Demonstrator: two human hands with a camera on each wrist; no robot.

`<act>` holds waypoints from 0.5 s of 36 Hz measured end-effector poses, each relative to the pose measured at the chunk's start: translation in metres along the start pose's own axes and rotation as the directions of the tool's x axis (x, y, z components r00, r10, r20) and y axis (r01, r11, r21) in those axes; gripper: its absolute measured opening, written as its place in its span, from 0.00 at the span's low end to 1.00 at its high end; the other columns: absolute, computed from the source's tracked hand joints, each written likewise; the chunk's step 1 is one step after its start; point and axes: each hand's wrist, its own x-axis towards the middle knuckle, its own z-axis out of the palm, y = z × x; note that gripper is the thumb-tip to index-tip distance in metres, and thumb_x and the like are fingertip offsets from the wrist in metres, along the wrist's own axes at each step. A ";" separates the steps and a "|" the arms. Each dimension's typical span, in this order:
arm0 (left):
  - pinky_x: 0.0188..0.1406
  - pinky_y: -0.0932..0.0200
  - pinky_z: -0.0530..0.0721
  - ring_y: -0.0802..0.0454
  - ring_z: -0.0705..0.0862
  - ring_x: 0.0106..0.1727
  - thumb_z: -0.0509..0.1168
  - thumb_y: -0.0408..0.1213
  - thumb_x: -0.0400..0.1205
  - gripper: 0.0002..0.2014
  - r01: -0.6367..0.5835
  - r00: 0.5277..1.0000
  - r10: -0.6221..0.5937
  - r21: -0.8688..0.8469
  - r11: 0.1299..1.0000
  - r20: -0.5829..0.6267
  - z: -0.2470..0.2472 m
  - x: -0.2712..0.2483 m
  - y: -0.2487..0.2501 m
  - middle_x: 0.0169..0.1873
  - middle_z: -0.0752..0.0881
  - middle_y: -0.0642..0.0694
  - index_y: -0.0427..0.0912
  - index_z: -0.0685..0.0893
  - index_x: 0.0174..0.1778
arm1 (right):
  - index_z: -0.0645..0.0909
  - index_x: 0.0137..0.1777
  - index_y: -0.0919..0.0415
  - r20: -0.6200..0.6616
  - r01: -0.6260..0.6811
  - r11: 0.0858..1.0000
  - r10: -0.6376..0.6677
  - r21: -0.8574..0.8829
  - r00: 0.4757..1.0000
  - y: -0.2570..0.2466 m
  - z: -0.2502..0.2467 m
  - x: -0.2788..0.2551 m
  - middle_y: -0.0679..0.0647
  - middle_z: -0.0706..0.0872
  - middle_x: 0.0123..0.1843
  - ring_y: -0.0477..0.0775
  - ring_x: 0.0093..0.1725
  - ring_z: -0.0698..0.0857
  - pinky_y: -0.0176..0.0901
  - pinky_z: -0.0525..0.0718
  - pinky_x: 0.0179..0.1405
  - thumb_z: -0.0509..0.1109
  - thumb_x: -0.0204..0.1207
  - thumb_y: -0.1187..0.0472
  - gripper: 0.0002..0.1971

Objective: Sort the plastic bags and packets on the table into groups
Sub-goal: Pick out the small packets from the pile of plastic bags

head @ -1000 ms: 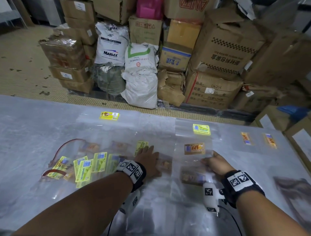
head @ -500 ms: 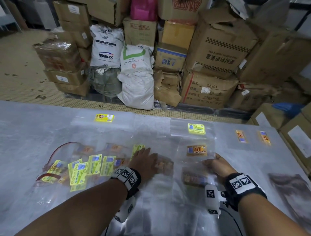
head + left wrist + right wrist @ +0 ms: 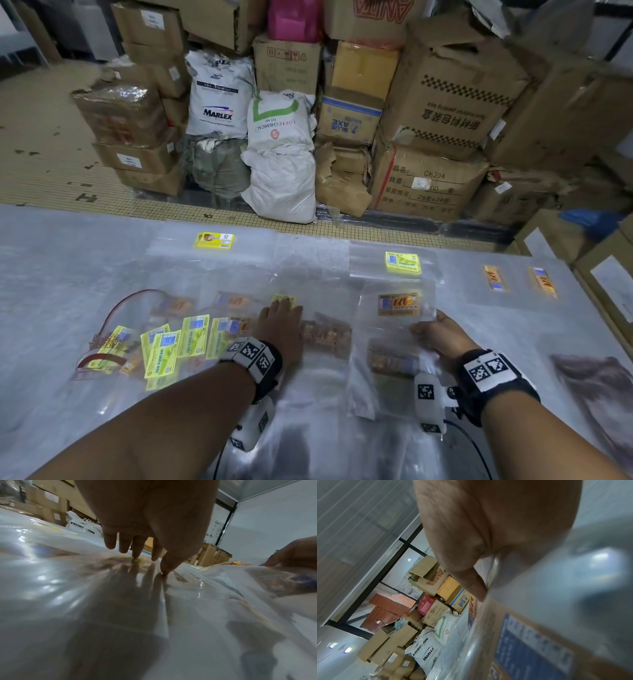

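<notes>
Near the table's (image 3: 68,260) front edge, the left hand (image 3: 281,329) presses straight fingers (image 3: 137,547) onto overlapping clear bags (image 3: 318,359); the right hand (image 3: 442,334) pinches the near-right corner of an orange-labelled bag (image 3: 399,305), thumb on top.

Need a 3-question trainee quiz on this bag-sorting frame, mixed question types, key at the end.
1. True or false: the left hand rests with straight fingers on the clear bags.
2. Which hand pinches the edge of the clear bag with the orange label? A left, B right.
3. Fill in: the two yellow-label bags at the far edge of the table lie ___ each other (touching/apart): one, the other.

Key: 1 true; 2 B; 3 apart.
</notes>
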 end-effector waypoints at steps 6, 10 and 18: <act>0.86 0.42 0.46 0.38 0.47 0.87 0.56 0.58 0.84 0.31 -0.087 0.996 0.086 0.030 0.996 0.030 -0.001 -0.002 0.015 0.86 0.51 0.37 0.47 0.66 0.80 | 0.81 0.54 0.64 0.010 -0.001 0.999 0.000 0.034 1.000 0.000 0.002 0.000 0.64 0.90 0.47 0.60 0.43 0.89 0.43 0.85 0.34 0.61 0.77 0.81 0.15; 0.86 0.43 0.45 0.39 0.47 0.87 0.53 0.57 0.86 0.29 -0.085 0.989 0.094 -0.075 0.993 0.116 0.000 0.005 0.029 0.86 0.52 0.39 0.45 0.68 0.80 | 0.82 0.58 0.64 0.035 0.018 1.000 -0.018 0.015 0.999 0.003 0.002 0.004 0.64 0.91 0.50 0.58 0.43 0.91 0.45 0.85 0.39 0.63 0.77 0.79 0.15; 0.71 0.38 0.74 0.35 0.82 0.60 0.59 0.34 0.86 0.14 -0.045 0.965 0.136 -0.371 0.928 0.223 -0.031 0.018 0.069 0.53 0.86 0.33 0.37 0.69 0.67 | 0.81 0.62 0.62 0.149 0.052 0.998 -0.058 0.046 0.987 -0.003 0.007 0.002 0.64 0.90 0.52 0.57 0.43 0.89 0.43 0.86 0.44 0.65 0.78 0.77 0.16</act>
